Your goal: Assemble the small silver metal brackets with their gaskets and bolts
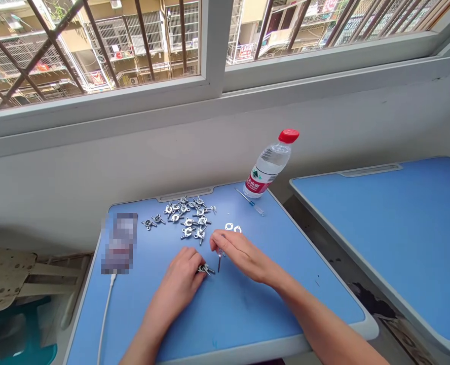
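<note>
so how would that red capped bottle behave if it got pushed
The bottle may tip if pushed high, being tall and narrow. It looks like thin clear plastic, so squeezing could dent it. Near the edge of the table, it could topple off.

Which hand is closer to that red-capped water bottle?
Right. The right hand is on the person's side of the bottle, slightly left; the left hand is farther away, further left, holding a metal fitting.

Left hand (185, 271): pinches metal fitting (205, 269)
Right hand (244, 252): holds slim metal piece (219, 261)
Loose fittings (185, 209): twelve o'clock from left hand
Bottle (269, 170): one o'clock from right hand
</note>
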`<state>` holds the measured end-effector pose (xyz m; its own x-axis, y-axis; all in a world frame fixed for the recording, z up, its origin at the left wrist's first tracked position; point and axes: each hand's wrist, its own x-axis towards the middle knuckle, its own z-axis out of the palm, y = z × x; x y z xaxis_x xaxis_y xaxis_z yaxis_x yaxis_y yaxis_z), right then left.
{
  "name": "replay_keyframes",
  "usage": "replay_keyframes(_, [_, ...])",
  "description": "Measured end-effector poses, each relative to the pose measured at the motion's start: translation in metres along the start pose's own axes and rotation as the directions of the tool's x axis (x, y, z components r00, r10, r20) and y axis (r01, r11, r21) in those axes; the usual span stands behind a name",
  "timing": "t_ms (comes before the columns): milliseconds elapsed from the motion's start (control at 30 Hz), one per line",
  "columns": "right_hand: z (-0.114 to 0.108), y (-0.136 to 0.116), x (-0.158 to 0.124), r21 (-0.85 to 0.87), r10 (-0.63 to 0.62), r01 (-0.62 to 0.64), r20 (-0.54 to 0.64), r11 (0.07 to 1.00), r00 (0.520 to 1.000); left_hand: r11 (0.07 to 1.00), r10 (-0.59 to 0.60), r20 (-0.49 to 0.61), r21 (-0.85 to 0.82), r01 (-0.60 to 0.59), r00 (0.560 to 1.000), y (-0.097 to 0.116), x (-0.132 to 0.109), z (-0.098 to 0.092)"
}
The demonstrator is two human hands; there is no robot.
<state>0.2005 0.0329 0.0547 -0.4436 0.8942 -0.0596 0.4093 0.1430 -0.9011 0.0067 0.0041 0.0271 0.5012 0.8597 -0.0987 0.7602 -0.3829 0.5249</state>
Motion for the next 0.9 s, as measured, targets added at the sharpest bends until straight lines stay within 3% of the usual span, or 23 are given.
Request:
replay_keyframes(200, [0.0064, -0.0011, 0.0012, 0.023, 0.008, -0.011, 0.107, 1.0, 0.994, 1.0, 0.006, -0.012, -0.003, -0.006, 1.0, -0.0002, -0.0002, 0.0004])
replay_keyframes(900, [0.0072, 0.0002, 0.0003, -0.007, -0.077, 0.079, 0.164, 0.997, 0.984, 1.0, 0.019, -0.003, 0.018, -0.019, 1.0, 0.0011, -0.0007, -0.0003])
